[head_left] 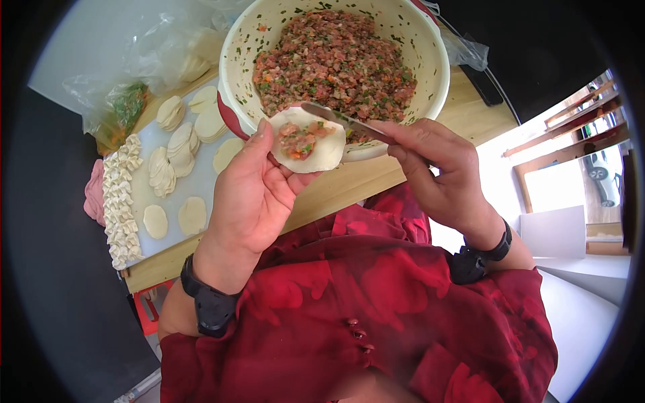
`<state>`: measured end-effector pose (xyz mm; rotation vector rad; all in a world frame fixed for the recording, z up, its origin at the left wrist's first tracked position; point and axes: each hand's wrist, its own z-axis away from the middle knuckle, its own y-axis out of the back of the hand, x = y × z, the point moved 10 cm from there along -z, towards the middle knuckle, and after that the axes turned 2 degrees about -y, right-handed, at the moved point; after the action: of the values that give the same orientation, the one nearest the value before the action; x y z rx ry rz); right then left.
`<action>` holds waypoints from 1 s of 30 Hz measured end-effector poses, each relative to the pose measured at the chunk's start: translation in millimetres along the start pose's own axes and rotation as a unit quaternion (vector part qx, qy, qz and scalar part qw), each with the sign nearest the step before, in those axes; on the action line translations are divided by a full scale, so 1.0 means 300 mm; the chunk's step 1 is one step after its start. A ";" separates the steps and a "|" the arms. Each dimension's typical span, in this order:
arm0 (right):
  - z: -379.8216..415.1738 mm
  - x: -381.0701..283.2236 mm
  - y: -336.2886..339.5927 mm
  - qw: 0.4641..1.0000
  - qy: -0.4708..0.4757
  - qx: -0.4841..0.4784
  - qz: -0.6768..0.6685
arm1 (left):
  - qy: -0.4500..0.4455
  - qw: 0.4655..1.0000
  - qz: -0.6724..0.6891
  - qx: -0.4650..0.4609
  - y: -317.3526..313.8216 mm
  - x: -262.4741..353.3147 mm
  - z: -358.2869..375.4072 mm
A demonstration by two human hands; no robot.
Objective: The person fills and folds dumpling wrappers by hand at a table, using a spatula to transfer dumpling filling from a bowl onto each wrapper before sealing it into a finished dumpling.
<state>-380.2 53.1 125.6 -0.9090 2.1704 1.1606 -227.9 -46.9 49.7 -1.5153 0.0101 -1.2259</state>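
Note:
My left hand (252, 188) holds a round dumpling wrapper (328, 153) flat on its fingers, the thumb over the near left edge. A dab of meat filling (297, 142) lies on the wrapper. In my right hand (440, 168) is a flat metal spreader (349, 122), pinched between thumb and fingers. Its blade tip is over the far edge of the wrapper. Just beyond both hands stands a large cream bowl (435, 80) with a red outside, holding minced meat (336, 57) mixed with chopped greens.
On a white board (175, 235) at left lie stacked wrappers (180, 148), a few single wrappers (193, 215) and rows of folded dumplings (119, 201). Plastic bags (168, 54) sit behind. A pink cloth (94, 195) is at the wooden table's (349, 185) left side.

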 end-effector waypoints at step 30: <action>-0.063 -0.024 -0.145 0.988 -0.008 -0.090 -0.121 | 0.113 0.987 -0.060 -0.100 -0.051 -0.014 0.041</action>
<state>-345.0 21.4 117.7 -1.1995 1.9005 1.2502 -230.2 -30.0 60.2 -1.5571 0.1987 -1.5270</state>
